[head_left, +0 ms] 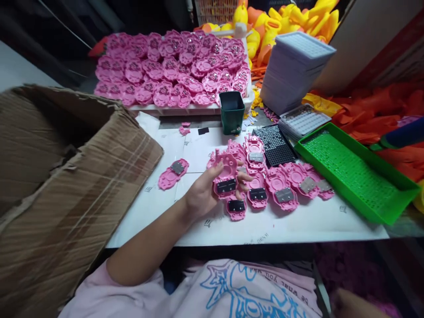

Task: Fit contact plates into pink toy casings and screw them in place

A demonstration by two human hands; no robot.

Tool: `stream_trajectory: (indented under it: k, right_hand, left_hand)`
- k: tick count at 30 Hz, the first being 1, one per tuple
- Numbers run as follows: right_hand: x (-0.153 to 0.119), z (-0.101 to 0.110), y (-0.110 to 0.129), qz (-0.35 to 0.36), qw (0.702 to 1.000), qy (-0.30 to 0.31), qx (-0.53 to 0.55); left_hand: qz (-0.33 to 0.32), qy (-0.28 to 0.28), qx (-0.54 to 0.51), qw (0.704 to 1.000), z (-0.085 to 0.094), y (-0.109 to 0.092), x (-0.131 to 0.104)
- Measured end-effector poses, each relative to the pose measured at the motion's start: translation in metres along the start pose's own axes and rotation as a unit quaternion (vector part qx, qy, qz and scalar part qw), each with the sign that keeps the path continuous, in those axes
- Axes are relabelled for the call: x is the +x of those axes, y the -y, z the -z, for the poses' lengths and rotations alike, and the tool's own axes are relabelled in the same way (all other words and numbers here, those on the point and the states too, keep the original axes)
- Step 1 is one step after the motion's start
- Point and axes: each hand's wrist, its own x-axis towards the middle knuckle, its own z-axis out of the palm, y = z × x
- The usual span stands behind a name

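Observation:
My left hand (202, 192) is raised over the table, its thumb and fingers closed on a pink plastic toy shell (226, 170). A black cover plate (225, 187) is set in the lower half of that shell. Just below and to the right lie more pink shells (255, 194), some with black plates and some with grey metal ones (285, 194). One more shell (174, 173) lies alone to the left. Low at the right edge, below the tabletop, is my right hand (351, 304); it is dark and blurred, near a heap of pink parts (351, 269).
A cardboard box (132, 163) stands at the left. Behind are a white tray (185, 111) loaded with pink shells, a dark green cup (232, 115) and stacked white trays (288, 73). To the right sit a black screw tray (280, 152), a green tray (371, 198) and a blue-handled tool (404, 132).

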Motion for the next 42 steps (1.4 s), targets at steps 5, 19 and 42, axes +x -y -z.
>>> stream_trajectory:
  k: [5, 19, 42]
  right_hand:
    - [-0.016, 0.070, 0.052, 0.048, 0.993, -0.004, -0.104]
    - [-0.072, 0.155, 0.250, 0.412, 0.889, -0.113, -0.165]
    - [0.062, 0.094, 0.534, 0.479, 0.679, -0.213, -0.514]
  left_hand:
    - [0.010, 0.012, -0.050, 0.999, -0.002, 0.001, 0.000]
    - [0.056, 0.056, -0.167, 0.983, 0.004, -0.001, -0.001]
    - [0.090, 0.185, -0.206, 0.957, 0.004, 0.006, -0.001]
